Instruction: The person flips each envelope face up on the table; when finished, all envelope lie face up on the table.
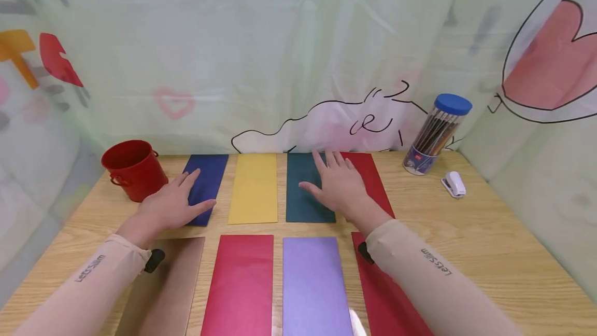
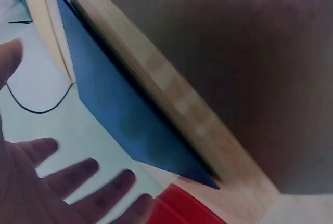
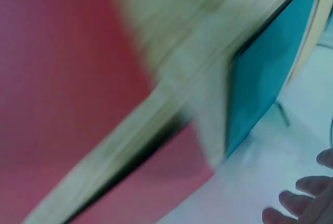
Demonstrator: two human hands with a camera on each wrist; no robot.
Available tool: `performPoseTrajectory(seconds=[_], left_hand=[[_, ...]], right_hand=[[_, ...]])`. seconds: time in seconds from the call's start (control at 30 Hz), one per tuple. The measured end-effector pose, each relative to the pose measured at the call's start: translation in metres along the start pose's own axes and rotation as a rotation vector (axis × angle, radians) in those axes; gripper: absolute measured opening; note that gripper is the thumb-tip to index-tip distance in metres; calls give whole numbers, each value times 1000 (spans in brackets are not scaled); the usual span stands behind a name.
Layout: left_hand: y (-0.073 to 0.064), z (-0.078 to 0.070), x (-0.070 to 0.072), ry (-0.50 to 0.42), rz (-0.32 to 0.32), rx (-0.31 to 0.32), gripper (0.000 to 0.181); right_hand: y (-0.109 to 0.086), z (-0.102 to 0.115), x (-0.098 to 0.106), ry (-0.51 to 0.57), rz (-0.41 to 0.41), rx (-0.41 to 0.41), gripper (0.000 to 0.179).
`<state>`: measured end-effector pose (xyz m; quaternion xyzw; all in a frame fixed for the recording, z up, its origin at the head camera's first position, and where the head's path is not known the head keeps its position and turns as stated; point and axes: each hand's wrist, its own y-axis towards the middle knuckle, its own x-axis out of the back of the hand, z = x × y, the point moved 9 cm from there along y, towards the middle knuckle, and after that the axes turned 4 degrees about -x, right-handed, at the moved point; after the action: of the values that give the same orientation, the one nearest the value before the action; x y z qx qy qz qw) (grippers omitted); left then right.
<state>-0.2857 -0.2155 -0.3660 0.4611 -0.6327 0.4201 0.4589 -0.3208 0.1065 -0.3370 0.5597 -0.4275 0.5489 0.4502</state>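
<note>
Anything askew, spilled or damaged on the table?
Nothing looks spilled or damaged; the eight coloured rectangles lie in two rows. One oddity: a bright white patch beside the lower right edge of the lavender rectangle. Can't tell whether glare or an object.

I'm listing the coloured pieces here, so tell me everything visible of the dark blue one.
The dark blue piece is a flat, plain rectangle with straight edges, apparently paper or card, with no visible print. It lies at the far edge of the wooden table, leftmost in the back row, between the red bucket and the yellow piece, with a gap before the latter. The left hand spreads over its left side; contact is unclear.
</note>
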Motion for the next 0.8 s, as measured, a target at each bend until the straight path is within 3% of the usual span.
performPoseTrajectory(seconds=[0.33, 0.47, 0.6, 0.8], left_hand=[[-19, 1, -3, -140, -31, -3, 101], [-35, -6, -2, -188, -59, -45, 98], [-54, -20, -1, -204, -104, -126, 93], [-85, -31, -2, -206, -138, -164, 89]], right_hand=[[-5, 51, -5, 238, 37, 44, 89], [-16, 79, -7, 273, 55, 121, 86], [-30, 106, -8, 294, 75, 195, 82], [-51, 143, -9, 306, 107, 310, 76]])
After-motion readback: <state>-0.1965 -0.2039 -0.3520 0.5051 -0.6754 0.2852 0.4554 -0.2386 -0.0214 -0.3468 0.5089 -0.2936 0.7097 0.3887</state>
